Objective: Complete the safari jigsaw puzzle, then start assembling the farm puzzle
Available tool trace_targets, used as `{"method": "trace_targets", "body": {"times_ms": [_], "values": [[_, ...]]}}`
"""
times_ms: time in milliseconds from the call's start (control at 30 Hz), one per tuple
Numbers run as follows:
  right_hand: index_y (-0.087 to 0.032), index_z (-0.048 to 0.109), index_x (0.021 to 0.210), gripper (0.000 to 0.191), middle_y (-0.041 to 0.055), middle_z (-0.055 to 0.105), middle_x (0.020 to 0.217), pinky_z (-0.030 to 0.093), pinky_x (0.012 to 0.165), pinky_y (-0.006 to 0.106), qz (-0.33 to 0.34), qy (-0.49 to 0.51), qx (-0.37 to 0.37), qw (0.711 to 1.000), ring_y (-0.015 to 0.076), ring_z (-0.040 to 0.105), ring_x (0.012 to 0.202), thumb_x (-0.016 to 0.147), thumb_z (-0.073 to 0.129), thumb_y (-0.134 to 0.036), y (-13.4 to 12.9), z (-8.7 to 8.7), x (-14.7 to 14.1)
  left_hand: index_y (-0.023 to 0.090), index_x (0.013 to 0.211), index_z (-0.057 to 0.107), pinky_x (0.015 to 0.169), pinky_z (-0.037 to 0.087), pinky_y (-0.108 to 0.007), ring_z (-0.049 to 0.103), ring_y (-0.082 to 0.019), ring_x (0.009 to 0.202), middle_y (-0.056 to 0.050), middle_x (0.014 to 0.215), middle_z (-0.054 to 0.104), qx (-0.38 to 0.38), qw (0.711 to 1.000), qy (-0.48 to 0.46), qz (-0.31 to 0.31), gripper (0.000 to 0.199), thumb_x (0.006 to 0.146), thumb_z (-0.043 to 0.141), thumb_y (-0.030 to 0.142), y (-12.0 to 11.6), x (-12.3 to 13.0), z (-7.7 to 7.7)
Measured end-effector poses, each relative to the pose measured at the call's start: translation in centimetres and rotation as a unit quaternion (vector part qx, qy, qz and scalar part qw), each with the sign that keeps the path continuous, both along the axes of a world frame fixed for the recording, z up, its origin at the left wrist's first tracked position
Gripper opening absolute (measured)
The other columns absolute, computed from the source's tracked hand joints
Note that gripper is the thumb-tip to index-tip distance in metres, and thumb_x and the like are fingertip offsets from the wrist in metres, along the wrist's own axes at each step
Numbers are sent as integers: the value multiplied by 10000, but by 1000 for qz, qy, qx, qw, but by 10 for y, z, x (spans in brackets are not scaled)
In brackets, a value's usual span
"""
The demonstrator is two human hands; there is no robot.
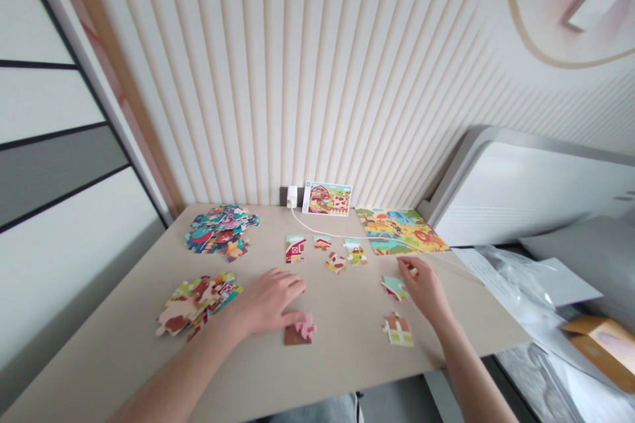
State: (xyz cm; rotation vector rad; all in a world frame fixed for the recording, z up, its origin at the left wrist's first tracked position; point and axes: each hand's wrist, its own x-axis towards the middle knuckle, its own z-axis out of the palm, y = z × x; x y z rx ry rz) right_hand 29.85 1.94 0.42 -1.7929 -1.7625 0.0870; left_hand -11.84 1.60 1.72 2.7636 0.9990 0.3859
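Jigsaw pieces (pixel 299 332) lie long side crosswise at the fingertips of the left hand (pixel 270 301), which curls loosely, holding nothing; the right hand (pixel 426 292), half closed, pinches a small piece (pixel 411 271)

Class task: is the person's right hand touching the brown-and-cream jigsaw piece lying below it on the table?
Apart. The head view shows a strip of tabletop between the right hand and the brown-and-cream jigsaw piece.
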Motion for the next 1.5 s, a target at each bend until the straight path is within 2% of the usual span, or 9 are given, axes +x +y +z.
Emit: {"method": "trace_targets", "body": {"times_ms": [167, 300, 500, 733, 867, 1033, 1200, 1367, 1500], "values": [[-246, 717, 1269, 412, 105, 697, 1332, 397, 1116, 512, 81, -94, -73, 990, 329, 591, 1268, 959, 546, -456, -39, -19, 12, 215, 923, 622, 859, 439, -379, 660, -243, 956, -51, 984, 706, 54, 997, 24, 57, 132, 1003, 595, 317, 9, -8, -3], [-292, 680, 1352, 476, 97, 653, 1400, 395, 1118, 526, 70, -110, -109, 985, 346, 567, 1301, 926, 588, -485, -41, -20, 9, 216, 902, 622, 859, 446, -378, 661, -233, 943, -40, 965, 704, 55, 997, 25, 53, 116, 993, 602, 285, 8, -4, -7], [-295, 675, 1361, 531, 114, 685, 1278, 458, 1048, 484, 100, -118, -112, 982, 337, 626, 1187, 875, 653, -508, -27, -5, -5, 224, 999, 657, 914, 468, -406, 647, -253, 1029, -59, 1058, 700, 81, 992, 5, 98, 88, 1000, 582, 271, 13, -4, -13], [-290, 561, 1465, 548, 110, 611, 1347, 484, 1085, 430, 250, -20, -64, 966, 281, 605, 1235, 936, 637, -413, 4, 14, -66, 195, 1374, 592, 1098, 446, -457, 591, -274, 1271, -120, 1406, 629, 117, 982, -44, 140, 361, 1033, 505, 275, 43, -13, -41], [-283, 580, 1444, 524, 110, 613, 1316, 495, 1086, 421, 318, 18, -24, 948, 267, 620, 1209, 933, 663, -365, 41, 15, -120, 201, 1337, 636, 1094, 453, -450, 598, -267, 1277, -108, 1395, 651, 119, 984, -32, 131, 337, 1038, 497, 272, 47, -14, -45], [-269, 622, 1392, 504, 98, 626, 1281, 512, 1060, 405, 372, 46, -8, 927, 245, 645, 1164, 895, 699, -253, 84, 3, -165, 220, 1190, 702, 1055, 461, -442, 649, -246, 1146, -95, 1230, 718, 123, 982, -26, 138, 271, 1044, 475, 244, 39, -18, -33], [-253, 662, 1331, 433, 96, 645, 1267, 527, 1028, 381, 368, 78, 0, 927, 228, 667, 1125, 900, 705, -252, 99, -7, -179, 206, 1000, 708, 990, 477, -445, 656, -252, 999, -82, 1028, 726, 123, 978, -24, 165, 230, 1035, 482, 229, 35, -21, -26], [-252, 691, 1283, 381, 93, 661, 1239, 541, 1006, 377, 357, 85, -10, 930, 227, 675, 1110, 903, 707, -261, 97, -12, -181, 204, 1218, 662, 998, 480, -435, 643, -267, 1075, -96, 1150, 703, 119, 977, -28, 174, 253, 989, 554, 207, 34, -18, -26], [-258, 701, 1267, 371, 89, 661, 1239, 531, 1019, 386, 357, 73, -16, 931, 229, 666, 1122, 897, 718, -264, 96, -16, -180, 226, 1222, 673, 1022, 477, -434, 650, -262, 1094, -90, 1177, 697, 114, 978, -28, 169, 272, 982, 550, 191, 34, -17, -26]]}}
